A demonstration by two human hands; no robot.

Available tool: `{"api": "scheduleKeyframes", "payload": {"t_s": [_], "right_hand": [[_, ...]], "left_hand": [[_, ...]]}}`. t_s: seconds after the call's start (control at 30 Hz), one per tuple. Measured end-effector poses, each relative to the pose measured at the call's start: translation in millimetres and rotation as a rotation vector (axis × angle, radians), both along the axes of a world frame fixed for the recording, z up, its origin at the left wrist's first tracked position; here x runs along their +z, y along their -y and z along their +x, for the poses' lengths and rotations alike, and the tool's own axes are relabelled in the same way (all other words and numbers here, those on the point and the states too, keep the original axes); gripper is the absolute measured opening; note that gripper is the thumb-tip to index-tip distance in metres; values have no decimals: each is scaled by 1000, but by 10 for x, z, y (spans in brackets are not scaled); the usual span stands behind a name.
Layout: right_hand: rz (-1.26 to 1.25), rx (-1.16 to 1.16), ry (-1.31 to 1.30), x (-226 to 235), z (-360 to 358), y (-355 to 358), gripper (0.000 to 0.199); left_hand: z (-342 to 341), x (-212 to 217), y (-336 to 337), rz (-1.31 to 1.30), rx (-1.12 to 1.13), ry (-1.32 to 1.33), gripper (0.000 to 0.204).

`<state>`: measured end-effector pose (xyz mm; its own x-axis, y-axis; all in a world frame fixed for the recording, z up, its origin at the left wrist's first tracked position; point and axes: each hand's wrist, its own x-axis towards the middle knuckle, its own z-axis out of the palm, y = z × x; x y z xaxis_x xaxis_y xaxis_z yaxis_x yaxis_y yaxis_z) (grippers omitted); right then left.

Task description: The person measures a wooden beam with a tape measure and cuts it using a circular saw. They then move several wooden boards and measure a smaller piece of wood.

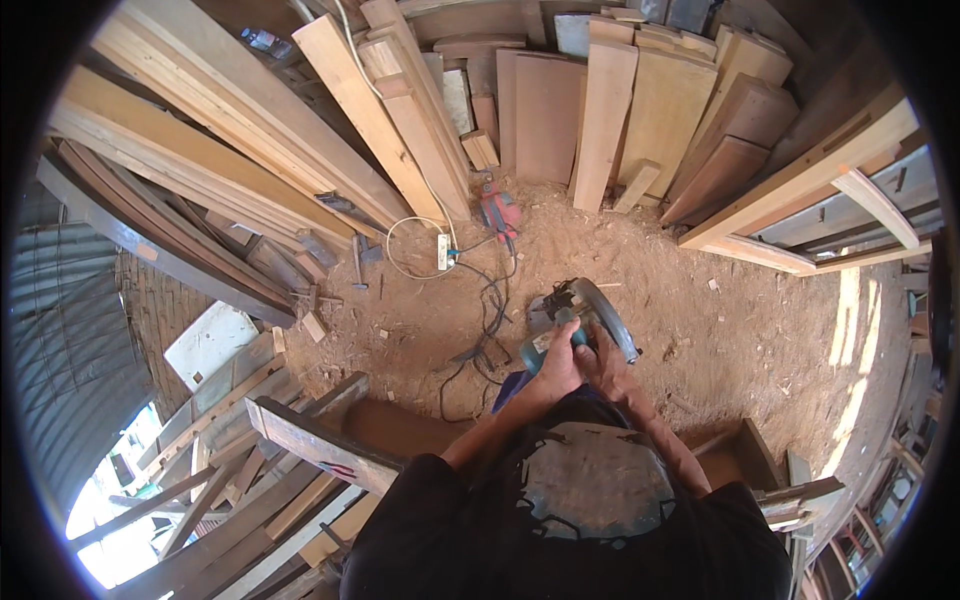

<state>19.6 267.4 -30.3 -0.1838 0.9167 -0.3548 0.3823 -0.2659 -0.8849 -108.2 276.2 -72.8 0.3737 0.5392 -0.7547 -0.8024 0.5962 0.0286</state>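
Observation:
A circular saw with a teal motor body and a grey curved guard (606,312) is held in front of me over the dirt floor. My left hand (560,368) is closed round the teal body, thumb on top. Against the guard side, my right hand (606,368) grips the same saw; its fingers are partly hidden behind the tool. A dark cable (490,315) lies in loops on the floor left of the saw.
A white power strip (443,252) and a red power tool (498,212) lie ahead. A hammer (358,262) is on the floor at left. Boards (545,115) lean along the far side, with long planks (230,150) at left. A wooden frame (800,250) stands at right.

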Motion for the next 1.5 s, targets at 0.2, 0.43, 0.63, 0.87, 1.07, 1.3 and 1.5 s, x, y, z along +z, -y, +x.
{"api": "scheduleKeyframes", "payload": {"t_s": [0.2,0.43,0.63,0.87,1.07,1.3,1.5], "right_hand": [[-20,77,-14,-232,-50,-207,47],[-264,-200,30,-258,-25,-435,24],[-221,-391,-46,197,-105,-523,21],[-67,-660,-480,766,-292,-798,20],[-76,-628,-466,1172,-253,-796,28],[-84,-545,-186,1023,533,-502,32],[-92,-492,-20,869,1264,-447,18]], "left_hand": [[-65,69,66,123,-15,87,35],[-529,443,-88,214,-253,8,55],[-1186,-490,177,245,-812,-285,60],[-622,-754,36,34,-592,441,97],[-684,-686,-743,-367,239,147,84],[-1860,-729,-1216,-248,665,87,65],[-2653,-340,-1228,10,764,-27,47]]}}
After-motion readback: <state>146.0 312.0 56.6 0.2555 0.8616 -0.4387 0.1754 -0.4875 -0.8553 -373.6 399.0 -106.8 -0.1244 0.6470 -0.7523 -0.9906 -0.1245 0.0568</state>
